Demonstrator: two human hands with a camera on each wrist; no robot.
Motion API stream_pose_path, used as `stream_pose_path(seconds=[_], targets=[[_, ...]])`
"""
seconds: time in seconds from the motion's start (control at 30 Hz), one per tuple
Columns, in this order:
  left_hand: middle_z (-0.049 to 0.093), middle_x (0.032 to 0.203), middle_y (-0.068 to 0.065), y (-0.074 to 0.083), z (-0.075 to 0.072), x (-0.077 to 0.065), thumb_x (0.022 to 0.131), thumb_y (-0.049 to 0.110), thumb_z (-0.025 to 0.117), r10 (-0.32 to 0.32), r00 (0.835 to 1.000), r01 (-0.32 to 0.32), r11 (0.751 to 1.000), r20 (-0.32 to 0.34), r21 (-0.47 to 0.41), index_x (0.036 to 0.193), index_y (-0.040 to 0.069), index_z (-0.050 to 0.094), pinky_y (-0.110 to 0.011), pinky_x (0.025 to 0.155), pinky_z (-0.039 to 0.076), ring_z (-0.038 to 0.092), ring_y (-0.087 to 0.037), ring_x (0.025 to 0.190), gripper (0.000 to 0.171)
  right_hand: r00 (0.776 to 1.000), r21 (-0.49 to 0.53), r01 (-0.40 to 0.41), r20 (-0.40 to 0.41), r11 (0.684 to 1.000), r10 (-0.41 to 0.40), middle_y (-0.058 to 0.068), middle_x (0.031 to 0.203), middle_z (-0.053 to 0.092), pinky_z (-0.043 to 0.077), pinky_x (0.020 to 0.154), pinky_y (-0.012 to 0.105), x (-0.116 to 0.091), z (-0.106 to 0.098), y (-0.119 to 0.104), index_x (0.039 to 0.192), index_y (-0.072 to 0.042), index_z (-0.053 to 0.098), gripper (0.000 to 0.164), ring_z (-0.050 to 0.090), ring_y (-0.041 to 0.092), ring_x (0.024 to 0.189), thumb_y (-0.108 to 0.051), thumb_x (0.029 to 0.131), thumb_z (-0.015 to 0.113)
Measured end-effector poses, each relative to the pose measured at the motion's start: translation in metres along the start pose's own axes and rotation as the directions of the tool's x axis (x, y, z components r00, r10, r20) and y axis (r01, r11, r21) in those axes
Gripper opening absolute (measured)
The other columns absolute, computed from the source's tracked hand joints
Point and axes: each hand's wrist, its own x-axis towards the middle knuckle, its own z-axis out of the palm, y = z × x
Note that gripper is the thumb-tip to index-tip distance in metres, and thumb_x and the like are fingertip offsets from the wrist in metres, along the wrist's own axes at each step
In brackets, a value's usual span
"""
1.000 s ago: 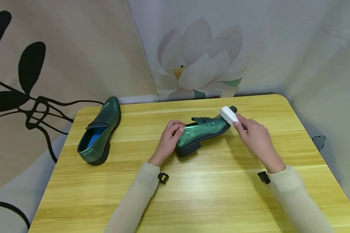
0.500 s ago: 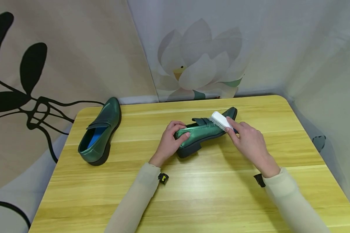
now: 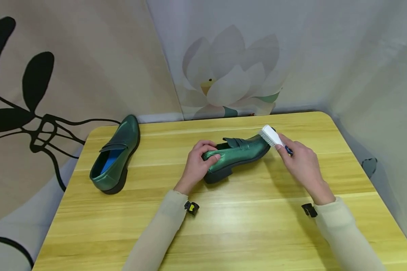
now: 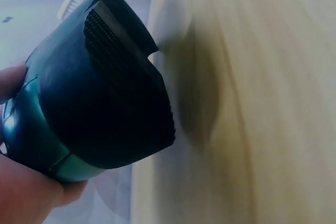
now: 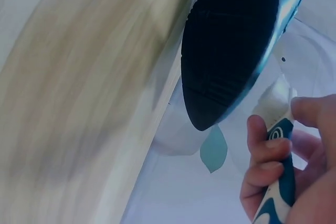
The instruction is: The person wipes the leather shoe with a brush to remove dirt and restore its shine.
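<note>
My left hand (image 3: pixel 197 165) grips a green loafer (image 3: pixel 242 150) at its heel, thumb on the near side and fingers at the opening. The loafer is tilted and looks raised off the table; its black heel block (image 4: pixel 110 98) faces the left wrist camera, and its dark sole (image 5: pixel 231 45) shows in the right wrist view. My right hand (image 3: pixel 301 165) holds a white brush (image 3: pixel 270 136) with a blue-and-white handle (image 5: pixel 281 182), fingers curled round it. In the head view the bristles lie at the loafer's toe, covering part of it.
Another green loafer (image 3: pixel 117 154) with a blue insole stands upright at the left of the wooden table (image 3: pixel 224 233). A curtain with a flower print (image 3: pixel 234 71) hangs behind the table's far edge.
The brush went from the toe back toward the loafer's strap, then out to the toe again, with my right hand. My left hand and the loafer stay nearly in place; its thumb shifted slightly.
</note>
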Motion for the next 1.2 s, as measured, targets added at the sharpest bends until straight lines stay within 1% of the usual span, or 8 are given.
stream_pose_path(seconds=[0.13, 0.3, 0.43, 0.73, 0.83, 0.93, 1.07, 1.2], targets=[[0.062, 0.127, -0.004, 0.003, 0.0, 0.007, 0.096, 0.01, 0.075, 0.092, 0.996, -0.092, 0.993, 0.006, 0.08, 0.098, 0.005, 0.075, -0.044, 0.105, 0.043, 0.05, -0.023, 0.124, 0.007, 0.999, 0.046, -0.002, -0.039, 0.999, 0.004, 0.03, 0.119, 0.069, 0.043, 0.064, 0.048, -0.001, -0.003, 0.002, 0.146, -0.007, 0.06, 0.045, 0.065, 0.038, 0.083, -0.028, 0.106, 0.062], [0.061, 0.128, -0.005, 0.003, -0.001, 0.016, 0.097, 0.011, 0.074, 0.213, 0.976, -0.219, 0.956, 0.052, 0.194, 0.099, 0.006, 0.075, -0.044, 0.104, 0.042, 0.047, -0.025, 0.123, 0.006, 0.998, 0.095, 0.005, -0.069, 0.995, 0.002, 0.03, 0.124, 0.068, 0.043, 0.066, 0.048, 0.0, -0.003, 0.002, 0.146, -0.008, 0.06, 0.045, 0.065, 0.039, 0.087, -0.027, 0.106, 0.062], [0.06, 0.129, -0.007, -0.002, -0.004, 0.014, 0.097, 0.011, 0.074, 0.235, 0.965, -0.257, 0.935, 0.115, 0.245, 0.099, 0.006, 0.075, -0.047, 0.106, 0.04, 0.045, -0.027, 0.125, 0.005, 0.999, 0.113, 0.005, -0.054, 0.994, 0.002, 0.028, 0.128, 0.067, 0.044, 0.067, 0.047, -0.001, 0.0, 0.001, 0.147, -0.009, 0.059, 0.046, 0.066, 0.039, 0.091, -0.029, 0.106, 0.062], [0.051, 0.144, -0.009, -0.002, -0.012, 0.0, 0.095, 0.013, 0.077, 0.17, 0.952, -0.261, 0.888, 0.256, 0.38, 0.098, 0.011, 0.074, -0.049, 0.117, 0.034, 0.037, -0.031, 0.14, 0.005, 1.0, 0.14, 0.014, 0.006, 0.99, -0.015, 0.028, 0.131, 0.065, 0.048, 0.073, 0.053, -0.007, 0.007, -0.007, 0.148, -0.009, 0.058, 0.046, 0.067, 0.042, 0.098, -0.029, 0.106, 0.061], [0.045, 0.152, -0.01, 0.002, -0.011, -0.001, 0.093, 0.016, 0.08, 0.108, 0.956, -0.225, 0.869, 0.273, 0.442, 0.104, 0.013, 0.073, -0.049, 0.118, 0.034, 0.034, -0.032, 0.145, 0.013, 0.999, 0.135, 0.017, 0.038, 0.991, -0.023, 0.028, 0.13, 0.066, 0.049, 0.073, 0.052, -0.01, 0.009, -0.011, 0.149, -0.008, 0.057, 0.047, 0.066, 0.04, 0.097, -0.029, 0.107, 0.06], [0.037, 0.159, -0.011, 0.007, -0.01, 0.001, 0.09, 0.026, 0.084, 0.026, 0.963, -0.167, 0.838, 0.269, 0.52, 0.123, 0.013, 0.069, -0.05, 0.117, 0.037, 0.035, -0.032, 0.146, 0.039, 0.997, 0.14, 0.03, 0.066, 0.99, -0.04, 0.028, 0.127, 0.067, 0.05, 0.071, 0.05, -0.014, 0.013, -0.015, 0.151, -0.008, 0.055, 0.048, 0.065, 0.037, 0.091, -0.028, 0.107, 0.06], [0.033, 0.163, -0.014, 0.015, -0.007, 0.008, 0.082, 0.041, 0.089, -0.076, 0.967, -0.09, 0.791, 0.243, 0.606, 0.151, 0.011, 0.05, -0.053, 0.112, 0.043, 0.042, -0.036, 0.141, 0.084, 0.989, 0.139, 0.093, 0.105, 0.986, -0.108, 0.027, 0.128, 0.065, 0.055, 0.074, 0.053, -0.019, 0.022, -0.021, 0.155, -0.008, 0.048, 0.054, 0.065, 0.037, 0.095, -0.022, 0.105, 0.063], [0.034, 0.163, -0.018, 0.02, -0.004, 0.016, 0.078, 0.048, 0.09, -0.144, 0.965, -0.041, 0.741, 0.219, 0.671, 0.16, 0.005, 0.035, -0.053, 0.11, 0.044, 0.047, -0.038, 0.139, 0.107, 0.97, 0.121, 0.181, 0.145, 0.976, -0.197, 0.023, 0.118, 0.067, 0.055, 0.071, 0.046, -0.024, 0.031, -0.028, 0.157, -0.009, 0.045, 0.061, 0.062, 0.03, 0.085, -0.017, 0.101, 0.069]])
